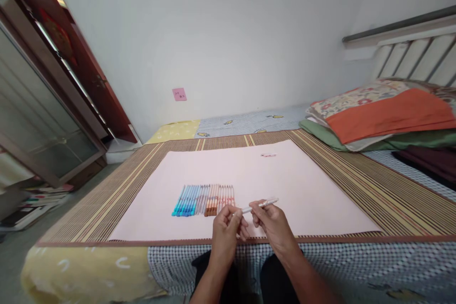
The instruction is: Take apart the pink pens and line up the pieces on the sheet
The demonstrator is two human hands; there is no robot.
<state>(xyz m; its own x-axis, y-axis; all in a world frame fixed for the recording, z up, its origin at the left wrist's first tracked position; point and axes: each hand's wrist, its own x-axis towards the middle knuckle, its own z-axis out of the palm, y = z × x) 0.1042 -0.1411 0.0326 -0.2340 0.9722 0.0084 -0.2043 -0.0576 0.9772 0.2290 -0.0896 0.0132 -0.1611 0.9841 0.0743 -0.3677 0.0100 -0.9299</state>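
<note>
A white pen (264, 204) is held between both my hands above the near edge of a large pale pink sheet (302, 190). My right hand (270, 221) pinches the pen's shaft. My left hand (228, 228) has its fingers closed at the pen's near end. Just left of my hands lies a neat row of pens (204, 199), blue ones on the left, then grey, orange and pink ones. A small pink object (268, 155) lies far back on the sheet.
The pink sheet rests on a striped woven mat (392, 190) over a bed with a checked cover (356, 261). Folded pillows and blankets (384, 114) are stacked at the right. A glass-door cabinet (39, 118) and books on the floor (32, 204) stand at the left.
</note>
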